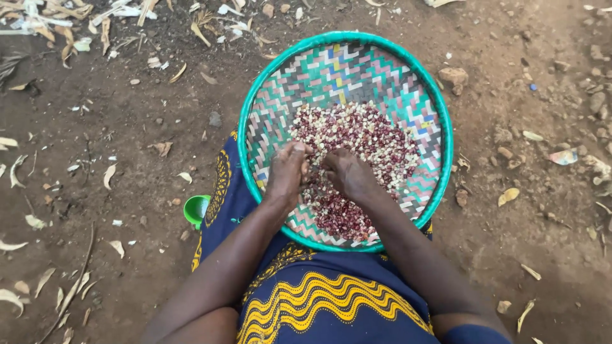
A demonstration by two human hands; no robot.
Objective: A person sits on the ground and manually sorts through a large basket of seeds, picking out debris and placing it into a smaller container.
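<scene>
Both hands, left hand (288,172) and right hand (348,174), on beans (357,146) in woven tray (440,114), each grip apparently loose, beans beneath.

Under you lies bare brown dirt ground (127,191), littered with dry husk scraps (64,25) at upper left. A small green cup (195,208) sits at your left, partly hidden by the blue-and-yellow patterned cloth (319,299). Stones (454,77) lie scattered to your right.

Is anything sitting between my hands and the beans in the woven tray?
Nothing visible does. The left hand and right hand both rest directly on the beans inside the woven tray.
</scene>
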